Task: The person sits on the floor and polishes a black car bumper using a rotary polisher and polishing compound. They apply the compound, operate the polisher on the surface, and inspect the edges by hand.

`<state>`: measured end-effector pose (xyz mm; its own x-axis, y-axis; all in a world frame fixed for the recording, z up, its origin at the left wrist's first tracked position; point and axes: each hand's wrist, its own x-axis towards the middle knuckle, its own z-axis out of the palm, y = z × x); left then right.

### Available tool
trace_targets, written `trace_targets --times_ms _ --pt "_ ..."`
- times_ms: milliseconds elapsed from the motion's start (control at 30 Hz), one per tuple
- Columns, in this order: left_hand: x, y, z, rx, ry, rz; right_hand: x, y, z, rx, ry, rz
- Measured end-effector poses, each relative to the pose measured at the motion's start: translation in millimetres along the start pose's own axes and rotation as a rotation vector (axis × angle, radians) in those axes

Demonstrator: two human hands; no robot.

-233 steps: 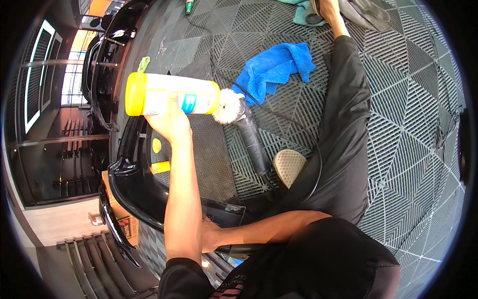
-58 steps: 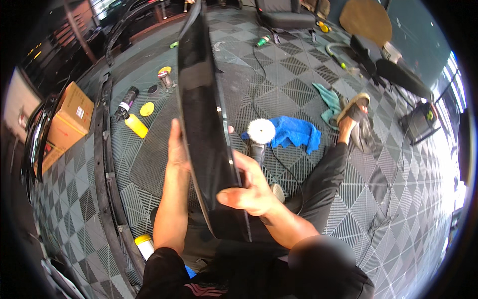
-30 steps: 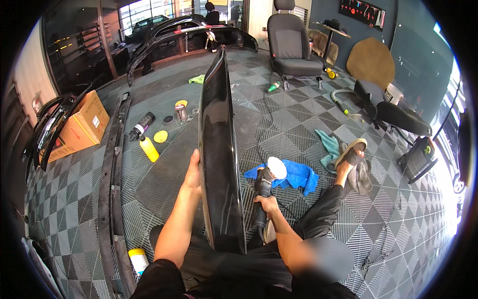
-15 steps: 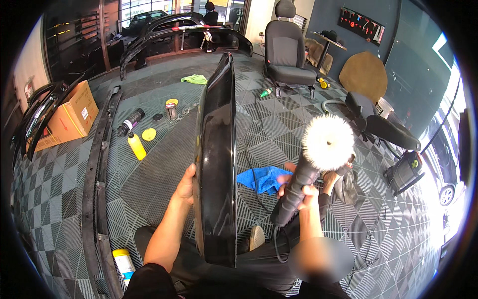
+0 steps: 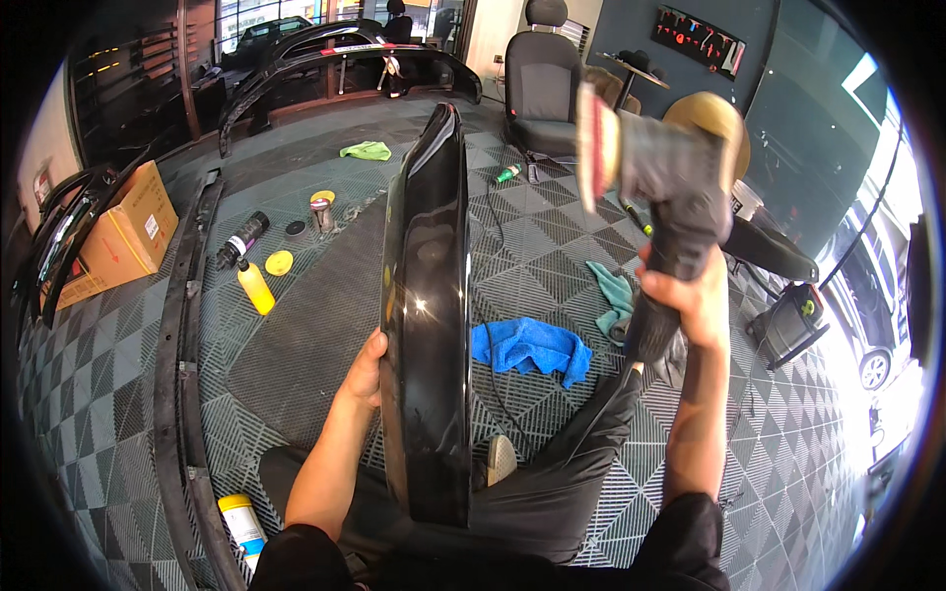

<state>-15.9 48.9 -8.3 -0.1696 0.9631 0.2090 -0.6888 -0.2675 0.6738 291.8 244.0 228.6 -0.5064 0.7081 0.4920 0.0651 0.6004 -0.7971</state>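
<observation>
While left hand [image 5: 368, 372] clasps black panel [image 5: 429, 355], right hand [image 5: 698, 295] grips polisher [image 5: 678, 187] — blue cloth [image 5: 532, 347] beyond, panel part-hiding mat [image 5: 305, 335].

The polisher [image 5: 682, 187] is blurred, its pad [image 5: 597, 148] smeared and nearly edge-on. Behind the black panel [image 5: 430, 345], most fingers of the left hand [image 5: 369, 370] are hidden. A dark sleeve [image 5: 305, 559] overlaps the white container's [image 5: 242, 527] lower end. Items on the wall board [image 5: 700, 42] are too small to identify.

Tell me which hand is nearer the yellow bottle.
Left. The left hand, on the glossy black panel, is right of the yellow bottle; the right hand, holding the polisher, is much farther right.
</observation>
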Motion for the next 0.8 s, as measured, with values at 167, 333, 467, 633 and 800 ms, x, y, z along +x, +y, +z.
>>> trace_targets --times_ms 167,333,467,633,800 --pt "0.2 3.1 1.7 0.001 -0.011 -0.041 53.7 -29.7 14.6 -0.246 -0.099 -0.080" --pt "6.1 -4.0 3.5 0.002 0.017 -0.012 63.6 -54.3 30.9 -0.390 -0.208 -0.121" --pt "12.6 -3.7 -1.1 -0.002 -0.002 -0.019 39.9 -57.4 34.0 -0.485 -0.259 -0.150" --pt "18.5 7.1 13.0 -0.044 0.001 0.013 -21.6 -59.2 29.6 -0.451 -0.283 -0.155" --pt "27.2 20.0 18.4 -0.088 0.100 0.048 -80.8 -61.6 20.0 -0.482 -0.362 -0.090"
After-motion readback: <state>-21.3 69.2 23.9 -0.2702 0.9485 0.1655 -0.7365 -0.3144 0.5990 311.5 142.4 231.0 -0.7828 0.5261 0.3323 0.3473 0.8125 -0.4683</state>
